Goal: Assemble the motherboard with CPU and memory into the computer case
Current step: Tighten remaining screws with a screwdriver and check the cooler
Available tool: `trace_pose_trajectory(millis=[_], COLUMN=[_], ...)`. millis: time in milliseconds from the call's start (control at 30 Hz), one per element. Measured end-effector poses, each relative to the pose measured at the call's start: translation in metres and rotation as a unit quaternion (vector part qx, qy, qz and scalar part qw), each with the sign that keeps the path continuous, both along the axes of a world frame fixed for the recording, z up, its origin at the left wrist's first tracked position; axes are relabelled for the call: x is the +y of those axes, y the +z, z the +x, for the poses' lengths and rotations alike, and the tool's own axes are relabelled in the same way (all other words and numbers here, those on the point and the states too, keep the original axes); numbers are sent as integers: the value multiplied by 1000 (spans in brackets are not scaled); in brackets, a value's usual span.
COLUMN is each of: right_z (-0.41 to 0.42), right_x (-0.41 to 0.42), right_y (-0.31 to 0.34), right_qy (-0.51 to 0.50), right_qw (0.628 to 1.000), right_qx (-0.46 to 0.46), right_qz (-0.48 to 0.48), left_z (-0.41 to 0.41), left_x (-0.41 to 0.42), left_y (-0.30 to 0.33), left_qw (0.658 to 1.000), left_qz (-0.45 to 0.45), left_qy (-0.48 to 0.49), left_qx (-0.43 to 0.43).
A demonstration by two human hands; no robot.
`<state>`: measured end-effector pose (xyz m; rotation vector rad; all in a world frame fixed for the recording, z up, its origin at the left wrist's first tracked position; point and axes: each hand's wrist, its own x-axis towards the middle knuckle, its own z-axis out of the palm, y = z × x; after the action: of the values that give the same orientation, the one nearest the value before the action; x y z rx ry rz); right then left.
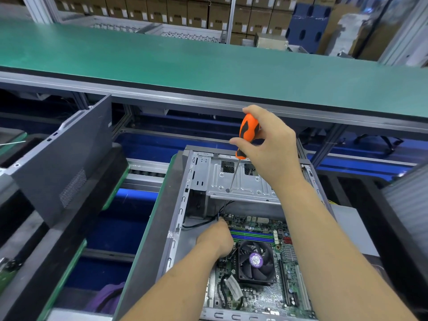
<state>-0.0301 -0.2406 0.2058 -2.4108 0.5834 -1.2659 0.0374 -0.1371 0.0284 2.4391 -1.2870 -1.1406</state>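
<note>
An open grey computer case (pixel 183 200) lies on its side before me. Inside it sits the green motherboard (pixel 261 295) with a black CPU fan (pixel 256 260) and blue and green memory slots (pixel 252 236). My right hand (pixel 271 147) grips an orange and black screwdriver (pixel 247 130), whose tip touches the silver drive bracket (pixel 243 184). My left hand (pixel 216 237) reaches down at the board's far left corner, by dark cables (pixel 220 212); its fingers are hidden behind its back.
A dark grey side panel (pixel 67 163) leans at the left. A green workbench shelf (pixel 185 63) runs across above the case. Stacked cardboard boxes (pixel 190 12) fill the background. Blue conveyor flooring (pixel 111 230) lies between the trays.
</note>
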Motion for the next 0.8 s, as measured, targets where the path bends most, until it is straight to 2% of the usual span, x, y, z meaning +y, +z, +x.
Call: trace_pose_trajectory(millis=[200,333,500,800], right_z=[-3,-5,-4,-5], right_x=[1,2,5,3], right_y=[3,3,5,7], right_qy=[45,35,73,70], right_qw=[996,998,995,997], right_qx=[-28,-36,-4,20], right_qz=[78,42,66,35], left_z=[-1,-1,-1,0], left_x=[0,0,1,0], left_y=[-1,1,1,-1], left_qw=[1000,1000,1000,1000], left_qz=[4,8,8,11], left_qy=[2,0,-4,-4], left_qx=[-2,-3,-6,-5])
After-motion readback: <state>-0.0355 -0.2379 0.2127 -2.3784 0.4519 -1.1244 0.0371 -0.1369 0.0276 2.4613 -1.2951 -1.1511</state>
